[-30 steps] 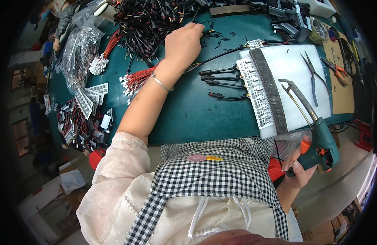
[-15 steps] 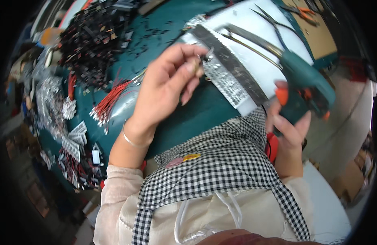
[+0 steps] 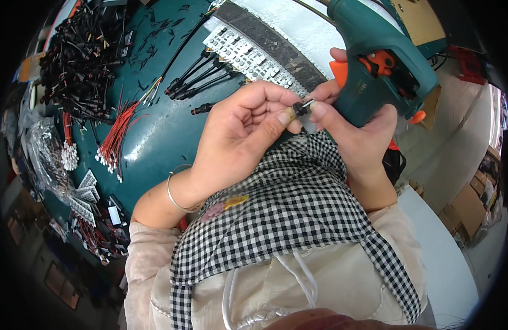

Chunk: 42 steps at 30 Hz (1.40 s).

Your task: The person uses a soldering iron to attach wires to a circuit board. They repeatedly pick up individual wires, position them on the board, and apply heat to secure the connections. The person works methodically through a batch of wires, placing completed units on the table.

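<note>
My left hand [image 3: 232, 132] is closed, pinching a small black cable connector [image 3: 300, 108] between thumb and fingers. In my right hand [image 3: 358, 135] sits a dark green glue gun [image 3: 366, 30] with an orange trigger, its handle against the palm. My right thumb and forefinger also meet at the thin light end of the connector, close to my left fingertips. Just beyond the hands lies a panel of small white circuit boards [image 3: 254, 58]. Several black connector cables [image 3: 201, 80] lie at its left side. One loose black connector [image 3: 201, 109] rests beside my left hand.
A dark bar [image 3: 270, 41] lies along the panel on a white board [image 3: 306, 27]. At left on the green table [image 3: 166, 129] are a heap of black connectors [image 3: 78, 66], red wires [image 3: 121, 135], a clear plastic bag [image 3: 45, 148] and small boards with wires [image 3: 97, 225].
The right hand has brought the glue gun left and inward, and its fingertips now meet the connector. The left hand has moved right and nearer to me. The view has shifted.
</note>
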Tool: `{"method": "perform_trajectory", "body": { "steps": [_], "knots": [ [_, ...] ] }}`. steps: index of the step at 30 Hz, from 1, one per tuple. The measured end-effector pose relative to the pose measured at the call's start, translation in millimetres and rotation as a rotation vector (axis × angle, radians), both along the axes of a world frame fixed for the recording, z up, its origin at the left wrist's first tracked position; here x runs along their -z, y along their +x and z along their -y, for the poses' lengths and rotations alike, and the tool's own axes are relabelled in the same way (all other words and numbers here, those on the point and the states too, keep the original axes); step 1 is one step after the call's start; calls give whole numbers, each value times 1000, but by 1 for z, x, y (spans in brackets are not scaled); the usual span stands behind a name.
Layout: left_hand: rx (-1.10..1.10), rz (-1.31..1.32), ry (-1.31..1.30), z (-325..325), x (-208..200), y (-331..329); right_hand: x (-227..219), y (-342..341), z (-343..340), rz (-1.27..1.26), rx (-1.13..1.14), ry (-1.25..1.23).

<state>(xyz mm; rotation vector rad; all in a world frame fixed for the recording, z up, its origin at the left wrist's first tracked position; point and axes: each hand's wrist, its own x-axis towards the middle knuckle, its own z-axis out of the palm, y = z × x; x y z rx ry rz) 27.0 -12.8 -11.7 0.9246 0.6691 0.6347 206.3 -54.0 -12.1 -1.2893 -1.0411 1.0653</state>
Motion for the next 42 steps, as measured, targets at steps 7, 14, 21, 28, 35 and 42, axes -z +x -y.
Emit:
{"method": "perform_trajectory", "body": {
  "steps": [7,14,21,28,35,42],
  "knots": [
    [105,-71,-54,-1,-3,-1,2,3,3,-41,-24,30],
    [136,-46,-82,1,0,1,4,3,4,-47,-42,48],
    [125,-86,-6,3,1,1,4,4,4,-48,-53,67],
    [108,-69,-13,5,3,2,2,8,6,-58,-50,38],
    [159,-7,-222,1,0,1,7,8,6,-21,-84,112],
    [190,177,-417,1,5,1,1,10,6,-102,-123,58]
  ]
}}
